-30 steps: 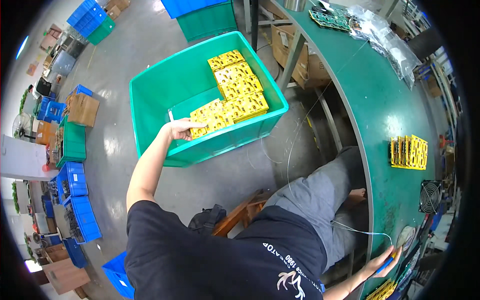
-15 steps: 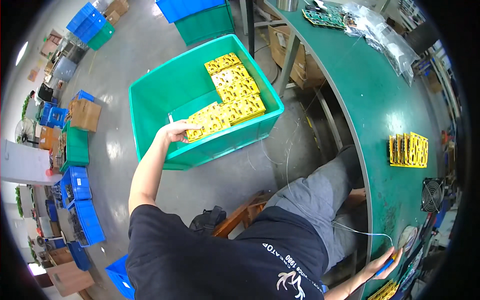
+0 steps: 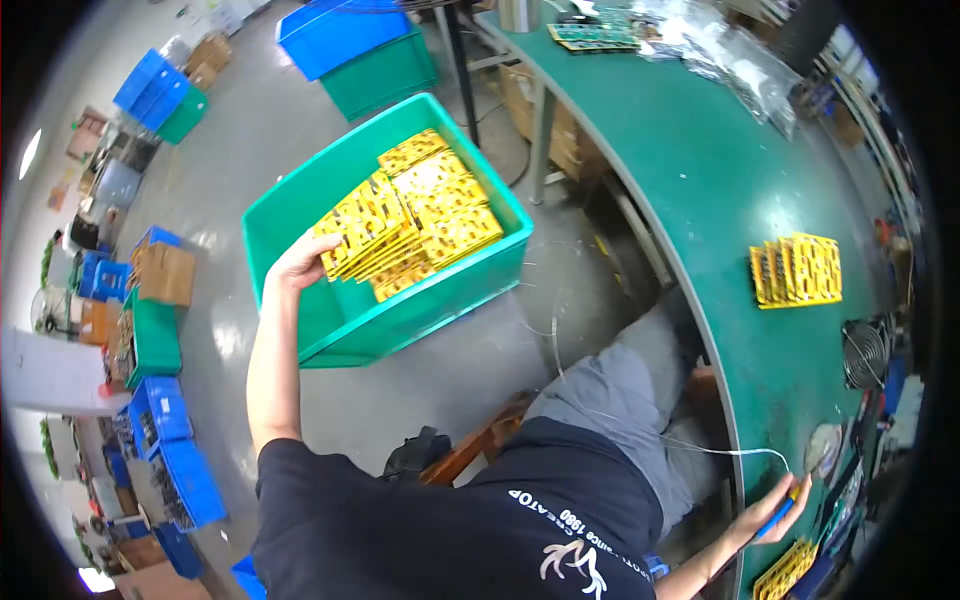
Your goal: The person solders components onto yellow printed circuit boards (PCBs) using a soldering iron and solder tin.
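My left hand (image 3: 305, 260) grips the near-left end of a fanned stack of yellow circuit boards (image 3: 365, 222), tilted up inside a green plastic bin (image 3: 385, 335). More yellow boards (image 3: 440, 190) lie beneath and beside that stack, along the bin's right side. Far off at the lower right, my right hand (image 3: 772, 515) is closed around a pen-shaped tool with a blue and yellow handle (image 3: 775, 518), which looks like a soldering iron. A thin silvery wire (image 3: 730, 452) curves from its fingers back over my lap. The tool's tip cannot be made out.
On the green workbench (image 3: 690, 210) stands a row of yellow boards (image 3: 797, 270), with a black fan (image 3: 864, 354) nearby. More yellow boards (image 3: 785, 572) lie by my right hand. Green boards (image 3: 595, 37) and clear plastic bags (image 3: 730, 70) occupy the far end. Blue crates (image 3: 190, 480) line the left.
My left hand has lifted a stack of boards up and tilted it away from the layer below. The view has shifted slightly. My right hand keeps its hold on the tool.
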Demonstrator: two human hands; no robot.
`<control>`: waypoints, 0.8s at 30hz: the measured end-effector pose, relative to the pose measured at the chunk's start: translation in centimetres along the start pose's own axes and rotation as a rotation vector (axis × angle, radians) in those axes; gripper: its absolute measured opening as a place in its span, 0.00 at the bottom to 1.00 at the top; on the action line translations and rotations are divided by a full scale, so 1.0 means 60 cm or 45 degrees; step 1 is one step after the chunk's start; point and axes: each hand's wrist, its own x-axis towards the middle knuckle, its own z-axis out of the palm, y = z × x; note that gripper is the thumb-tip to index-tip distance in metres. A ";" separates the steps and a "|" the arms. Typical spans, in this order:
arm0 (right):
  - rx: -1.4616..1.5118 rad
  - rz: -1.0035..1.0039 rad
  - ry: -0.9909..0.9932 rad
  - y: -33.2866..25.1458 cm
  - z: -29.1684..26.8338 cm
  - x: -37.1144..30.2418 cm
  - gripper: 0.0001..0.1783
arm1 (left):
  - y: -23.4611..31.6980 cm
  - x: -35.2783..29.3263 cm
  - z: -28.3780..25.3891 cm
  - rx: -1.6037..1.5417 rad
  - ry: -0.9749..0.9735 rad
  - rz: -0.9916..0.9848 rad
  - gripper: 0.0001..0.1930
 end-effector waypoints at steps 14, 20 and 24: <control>0.025 0.045 0.039 -0.040 0.010 -0.012 0.19 | 0.079 0.155 0.597 -0.013 -0.479 -0.073 0.26; 0.130 0.075 0.057 -0.034 0.006 -0.018 0.19 | 0.053 0.287 0.741 0.238 -0.439 -0.224 0.24; 0.113 0.119 0.018 -0.039 0.001 -0.019 0.19 | 0.043 0.333 0.794 0.411 -0.470 -0.271 0.28</control>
